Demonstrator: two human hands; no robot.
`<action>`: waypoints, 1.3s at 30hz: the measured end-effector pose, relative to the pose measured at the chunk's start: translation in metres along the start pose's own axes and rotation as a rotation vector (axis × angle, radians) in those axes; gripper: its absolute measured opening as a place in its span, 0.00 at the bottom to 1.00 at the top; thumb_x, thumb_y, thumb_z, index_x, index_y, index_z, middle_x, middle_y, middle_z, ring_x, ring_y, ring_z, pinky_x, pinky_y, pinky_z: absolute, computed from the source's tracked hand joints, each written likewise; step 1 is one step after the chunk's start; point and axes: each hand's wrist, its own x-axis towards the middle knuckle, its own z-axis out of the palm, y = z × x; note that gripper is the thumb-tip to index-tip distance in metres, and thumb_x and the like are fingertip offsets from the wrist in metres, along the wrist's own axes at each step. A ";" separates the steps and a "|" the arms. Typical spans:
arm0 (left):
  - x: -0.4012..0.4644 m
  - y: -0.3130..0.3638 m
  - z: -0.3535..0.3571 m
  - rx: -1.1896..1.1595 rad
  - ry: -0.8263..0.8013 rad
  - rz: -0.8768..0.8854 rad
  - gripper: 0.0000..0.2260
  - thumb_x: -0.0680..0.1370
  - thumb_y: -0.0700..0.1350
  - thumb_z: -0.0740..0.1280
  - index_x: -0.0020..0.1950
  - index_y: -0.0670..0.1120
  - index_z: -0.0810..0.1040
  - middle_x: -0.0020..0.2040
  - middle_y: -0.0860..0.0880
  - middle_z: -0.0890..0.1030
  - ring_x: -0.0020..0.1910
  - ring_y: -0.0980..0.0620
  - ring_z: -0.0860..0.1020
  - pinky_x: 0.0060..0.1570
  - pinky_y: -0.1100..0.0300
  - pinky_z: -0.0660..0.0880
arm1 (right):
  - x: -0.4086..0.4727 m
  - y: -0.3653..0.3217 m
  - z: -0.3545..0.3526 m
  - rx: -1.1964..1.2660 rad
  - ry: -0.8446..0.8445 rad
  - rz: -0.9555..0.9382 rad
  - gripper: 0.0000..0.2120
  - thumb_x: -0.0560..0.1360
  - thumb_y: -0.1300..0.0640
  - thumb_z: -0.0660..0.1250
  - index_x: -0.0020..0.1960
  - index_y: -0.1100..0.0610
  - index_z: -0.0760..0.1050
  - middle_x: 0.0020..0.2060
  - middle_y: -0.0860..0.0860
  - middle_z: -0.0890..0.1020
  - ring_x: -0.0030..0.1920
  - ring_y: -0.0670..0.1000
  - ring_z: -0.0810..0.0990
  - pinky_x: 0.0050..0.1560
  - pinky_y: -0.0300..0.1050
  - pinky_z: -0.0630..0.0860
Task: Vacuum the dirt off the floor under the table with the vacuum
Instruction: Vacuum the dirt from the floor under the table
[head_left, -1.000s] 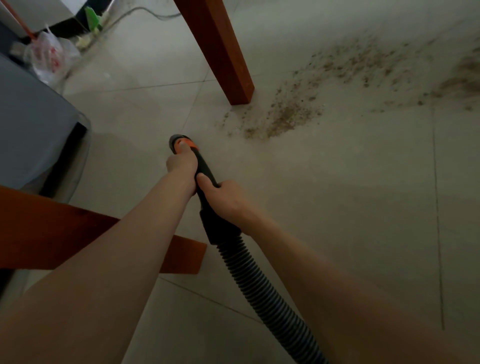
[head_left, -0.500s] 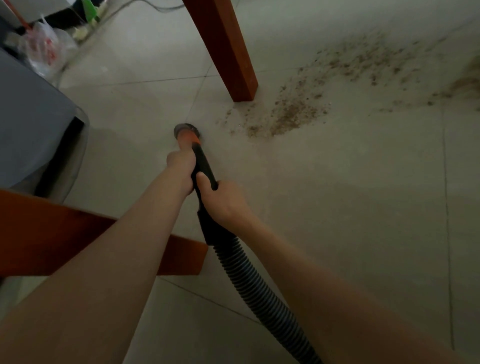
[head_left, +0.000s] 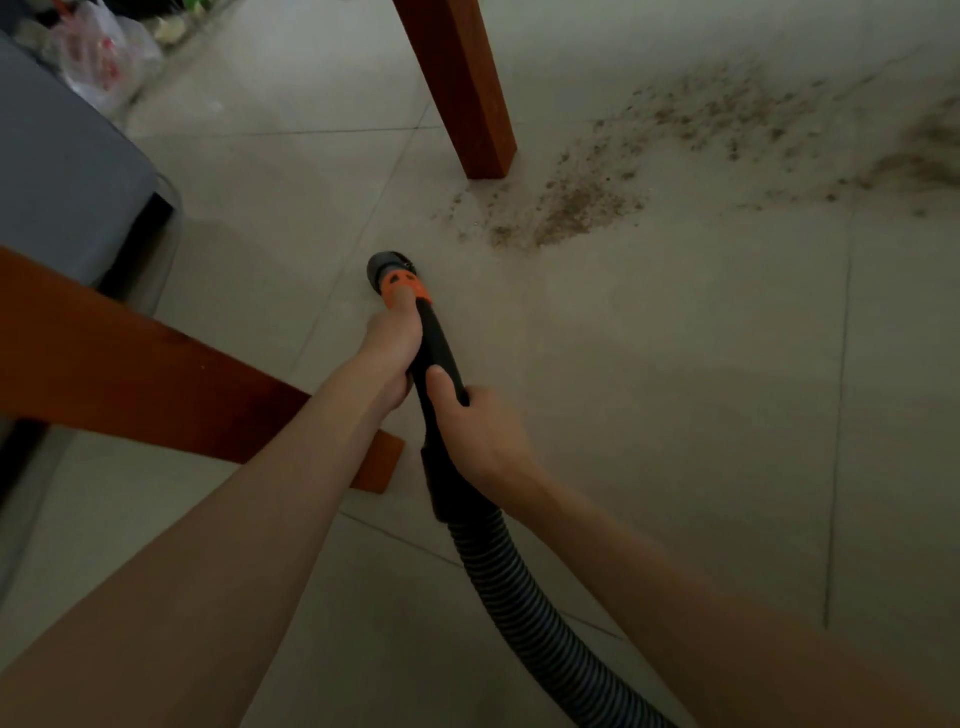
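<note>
Two hands grip vacuum wand (head_left: 439, 358): left hand (head_left: 392, 348) wraps it ahead, right hand (head_left: 475, 434) behind near ribbed hose (head_left: 524, 613). Nozzle (head_left: 387, 270), beyond left fingers, has advanced toward dirt (head_left: 566, 208) beside table leg (head_left: 460, 88) since earlier frame.

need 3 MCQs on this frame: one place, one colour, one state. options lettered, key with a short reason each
1. Where is the nearest dirt relative to the nozzle?
A. ahead and to the right
B. behind it
C. under the hose

2. What colour is the collar behind the nozzle?
A. blue
B. orange
C. white

3. How is the wand held?
A. left hand only
B. right hand only
C. both hands

A: the dirt lies beyond the nozzle, by the table leg.
B: the band is orange against the black wand.
C: the left hand grips near the collar, the right hand grips lower, above the hose.
</note>
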 end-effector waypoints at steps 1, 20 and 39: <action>-0.004 0.001 0.003 0.010 -0.007 0.005 0.25 0.82 0.56 0.51 0.66 0.38 0.70 0.56 0.40 0.78 0.49 0.43 0.78 0.44 0.54 0.75 | -0.004 0.000 -0.002 0.016 0.017 0.006 0.22 0.80 0.40 0.53 0.37 0.56 0.69 0.30 0.49 0.74 0.28 0.46 0.73 0.22 0.32 0.66; -0.059 0.033 0.041 0.105 -0.250 0.037 0.22 0.81 0.58 0.54 0.55 0.40 0.74 0.42 0.44 0.77 0.34 0.50 0.74 0.31 0.59 0.71 | -0.035 -0.014 -0.032 0.094 0.256 0.045 0.23 0.80 0.40 0.50 0.42 0.57 0.70 0.31 0.49 0.73 0.28 0.44 0.72 0.23 0.37 0.64; -0.014 0.035 0.025 0.149 -0.114 0.107 0.23 0.80 0.57 0.57 0.60 0.39 0.74 0.53 0.41 0.80 0.43 0.45 0.77 0.43 0.56 0.75 | -0.005 -0.018 -0.012 0.247 0.129 0.038 0.25 0.80 0.40 0.52 0.42 0.59 0.74 0.36 0.53 0.79 0.32 0.51 0.77 0.28 0.38 0.71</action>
